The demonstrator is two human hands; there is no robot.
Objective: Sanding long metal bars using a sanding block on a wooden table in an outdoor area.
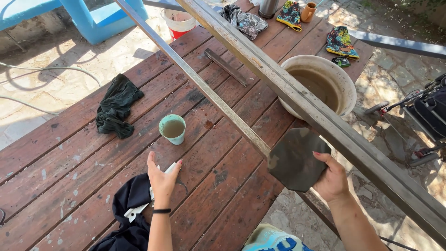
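Green cup (pixel 172 128); basin (pixel 346 83); dark rag (pixel 116 107)

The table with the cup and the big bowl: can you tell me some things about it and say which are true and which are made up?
1. The right hand holds a dark flat tile. True.
2. The small green cup lies tipped over. False: it stands upright with brownish liquid inside.
3. The big bowl holds murky water. True.
4. The left hand grips the cup. False: it is open above the table, apart from the cup, beside a white tool.
5. A dark green cloth lies on the table. True.
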